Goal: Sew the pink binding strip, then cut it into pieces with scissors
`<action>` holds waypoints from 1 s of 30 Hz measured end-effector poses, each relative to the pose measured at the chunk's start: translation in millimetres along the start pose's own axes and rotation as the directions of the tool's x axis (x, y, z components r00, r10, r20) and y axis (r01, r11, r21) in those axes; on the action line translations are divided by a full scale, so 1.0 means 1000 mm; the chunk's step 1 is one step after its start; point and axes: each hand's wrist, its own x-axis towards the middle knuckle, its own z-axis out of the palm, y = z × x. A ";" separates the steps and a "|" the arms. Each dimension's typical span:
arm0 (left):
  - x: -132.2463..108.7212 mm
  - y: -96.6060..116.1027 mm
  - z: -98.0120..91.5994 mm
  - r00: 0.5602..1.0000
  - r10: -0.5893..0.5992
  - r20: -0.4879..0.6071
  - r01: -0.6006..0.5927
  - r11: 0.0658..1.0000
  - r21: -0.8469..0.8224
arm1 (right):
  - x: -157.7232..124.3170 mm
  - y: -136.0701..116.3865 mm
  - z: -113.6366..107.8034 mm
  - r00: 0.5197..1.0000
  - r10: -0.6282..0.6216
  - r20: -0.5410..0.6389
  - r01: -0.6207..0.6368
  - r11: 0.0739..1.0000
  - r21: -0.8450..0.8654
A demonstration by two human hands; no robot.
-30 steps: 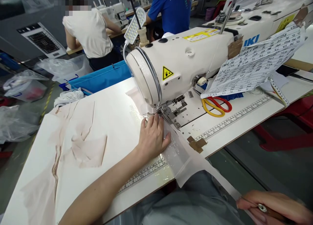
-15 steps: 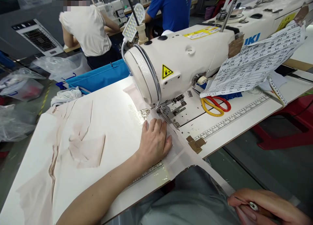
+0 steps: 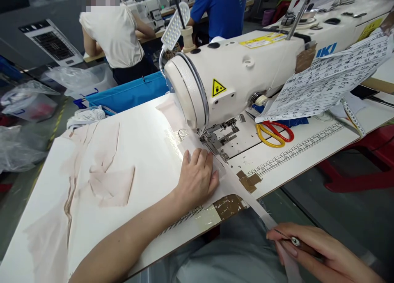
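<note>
My left hand (image 3: 197, 176) lies palm down on a sheer pale pink fabric piece (image 3: 229, 187), its fingers just in front of the sewing machine's presser foot (image 3: 203, 136). A narrow pale fabric strip (image 3: 261, 211) runs from the foot area over the table edge to my right hand (image 3: 303, 246). Thumb and fingers of that hand are closed on the strip and on an awl (image 3: 304, 247) with a dark handle and thin metal point. The strip's tail hangs below the hand. The needle is too small to make out.
More pale fabric pieces (image 3: 113, 184) lie on the left of the white table (image 3: 154, 151). Scissors (image 3: 275, 134) with red and yellow handles, a printed sheet (image 3: 326, 79) and a measuring tape (image 3: 352, 116) are on the right. Two people sit beyond the blue cloth (image 3: 132, 92).
The fabric has moved in toward the presser foot, baring brown tape at the table edge. My right hand has come up and left with the strip and awl. The view has shifted slightly.
</note>
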 end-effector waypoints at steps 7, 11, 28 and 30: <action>-0.001 -0.002 0.002 1.000 0.014 -0.014 -0.014 1.000 -0.009 | 0.017 0.005 -0.004 0.987 -0.107 0.120 0.124 0.982 -0.142; -0.001 -0.002 0.003 1.000 0.018 -0.024 -0.018 1.000 -0.005 | 0.025 -0.003 0.002 0.983 -0.126 0.130 0.139 0.986 -0.094; 0.001 -0.003 0.006 0.995 0.019 -0.095 -0.017 1.000 0.019 | 0.060 -0.040 0.015 0.949 -0.278 0.150 0.286 0.958 -0.033; 0.003 -0.003 0.006 0.996 0.016 -0.091 -0.013 0.999 0.031 | 0.063 -0.042 0.016 0.950 -0.275 0.146 0.280 0.960 -0.013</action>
